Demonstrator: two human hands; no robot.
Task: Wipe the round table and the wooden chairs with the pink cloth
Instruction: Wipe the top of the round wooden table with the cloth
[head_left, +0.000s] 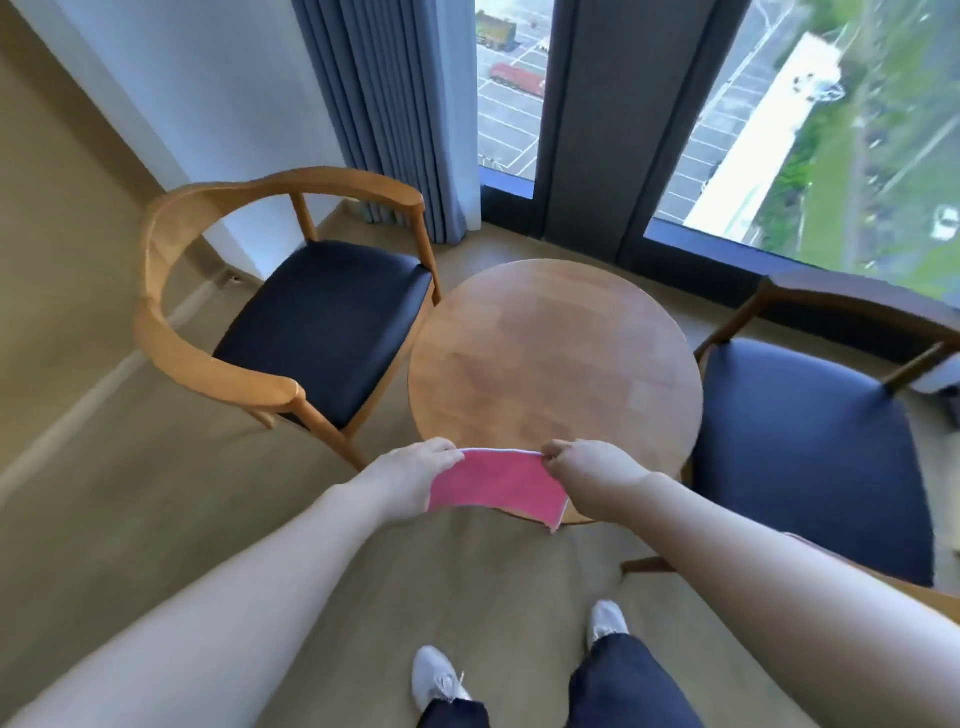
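The pink cloth (496, 486) is stretched flat between my two hands over the near edge of the round wooden table (556, 364). My left hand (413, 475) pinches its left top corner and my right hand (592, 470) pinches its right top corner. The cloth's lower edge hangs down in front of the table rim. A wooden chair with a dark seat (322, 322) stands to the table's left. A second wooden chair (810, 457) stands to its right, partly cut off by the frame.
Floor-length blue-grey curtains (395, 104) and tall windows (831, 119) stand behind the table. A white wall (171, 78) rises behind the left chair. My feet in white shoes (439, 680) stand on the tan floor just before the table.
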